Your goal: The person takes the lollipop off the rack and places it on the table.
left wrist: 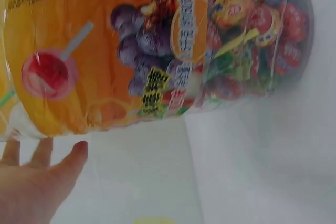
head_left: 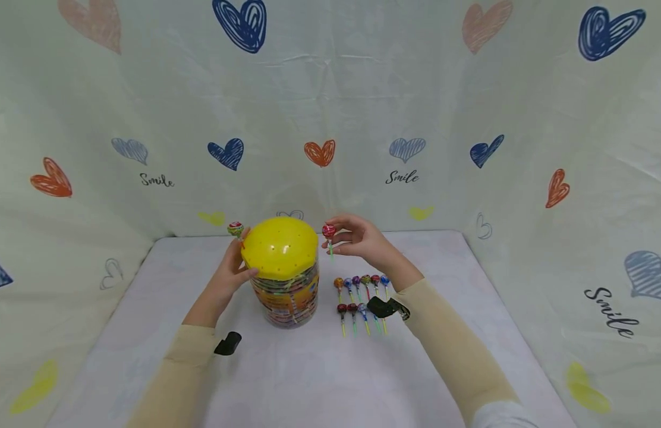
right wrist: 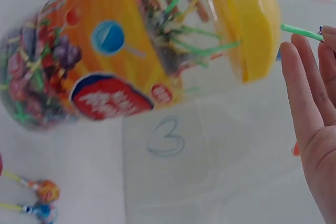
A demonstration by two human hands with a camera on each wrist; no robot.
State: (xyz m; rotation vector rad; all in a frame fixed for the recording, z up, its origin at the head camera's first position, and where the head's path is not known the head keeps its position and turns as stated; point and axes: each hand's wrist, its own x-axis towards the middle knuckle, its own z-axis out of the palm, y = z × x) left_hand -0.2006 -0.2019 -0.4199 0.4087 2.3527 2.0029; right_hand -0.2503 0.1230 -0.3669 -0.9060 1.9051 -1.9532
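A clear jar (head_left: 290,297) of lollipops with an orange label and a domed yellow lid (head_left: 279,246) dotted with small holes stands on the table. My left hand (head_left: 229,273) grips it at the lid's left side, thumb in front and the other fingers farther back. Just above those fingers, a green-and-red lollipop (head_left: 235,229) sticks up at the lid's left edge. To the right of the lid, my right hand (head_left: 362,241) pinches a red lollipop (head_left: 329,230) by its green stick (right wrist: 302,32), its head upward.
Two rows of lollipops, among them an orange one (head_left: 338,283) and a dark red one (head_left: 342,309), lie right of the jar, partly under my right forearm. A pale cloth covers the table (head_left: 277,380). Behind hangs a curtain (head_left: 330,101) with printed hearts.
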